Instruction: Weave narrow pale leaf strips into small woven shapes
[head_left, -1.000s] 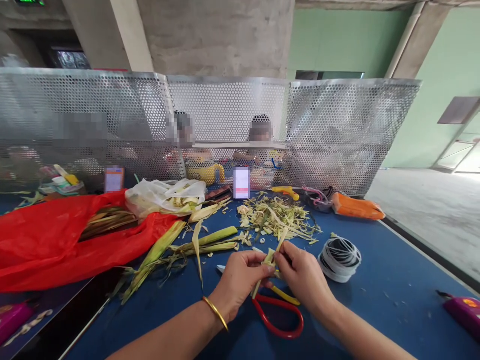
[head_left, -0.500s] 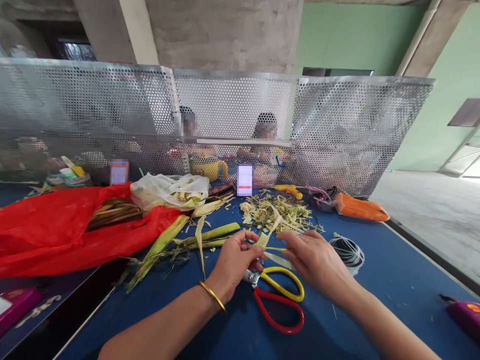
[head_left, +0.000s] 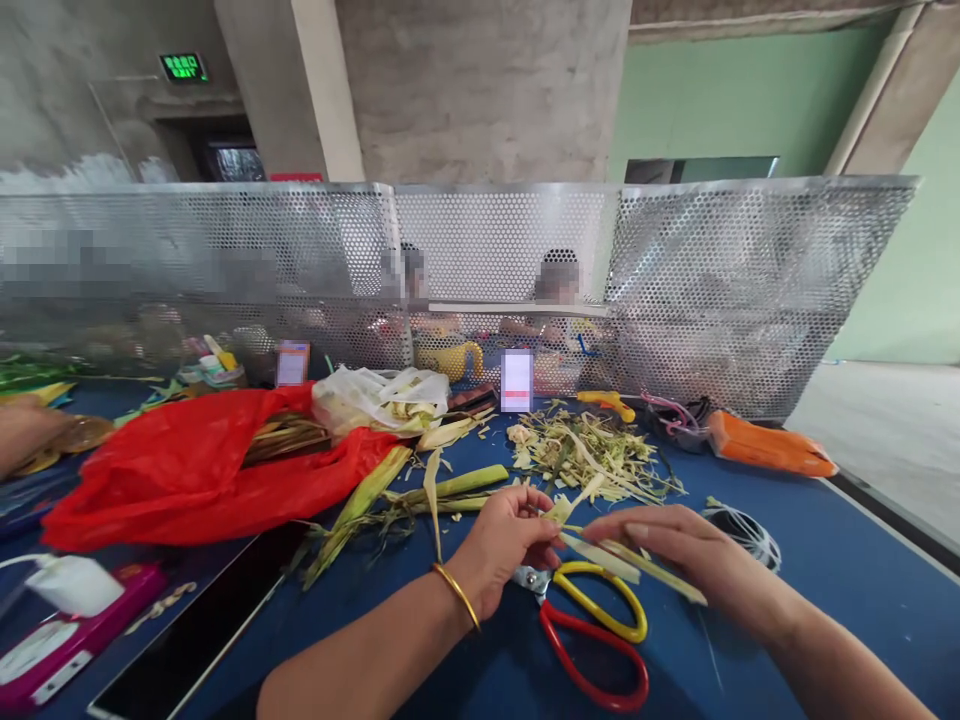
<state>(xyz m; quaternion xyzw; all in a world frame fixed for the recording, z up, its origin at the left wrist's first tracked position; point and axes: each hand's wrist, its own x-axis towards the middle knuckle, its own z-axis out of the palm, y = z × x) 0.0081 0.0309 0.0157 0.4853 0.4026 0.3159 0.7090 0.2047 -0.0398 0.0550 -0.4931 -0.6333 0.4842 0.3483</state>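
Note:
Pale corn husk strips [head_left: 611, 562] run between my two hands, above the blue table. My left hand [head_left: 514, 540], with a gold bangle at the wrist, is closed in a pinch on the near ends of the strips. My right hand [head_left: 686, 550] has its fingers stretched out over the strips, and a loose strip end sticks out below the palm. Directly under the hands lie scissors [head_left: 531, 578] with one yellow and one red handle; their blades are hidden by my left hand. Behind the hands is a heap of shredded husk [head_left: 600, 455].
Whole husks [head_left: 367, 500], a red bag [head_left: 187, 460] and a white plastic bag [head_left: 382, 395] lie left. A phone [head_left: 517, 380] stands before the perforated metal partition [head_left: 495, 240]. Right are an orange packet [head_left: 772, 445] and a wire coil [head_left: 742, 535]. Another person's hand [head_left: 30, 430] is far left.
The view has swung left and up, so the scene sits further right and lower. My right hand's fingers have straightened over the strips; my left hand keeps its pinch.

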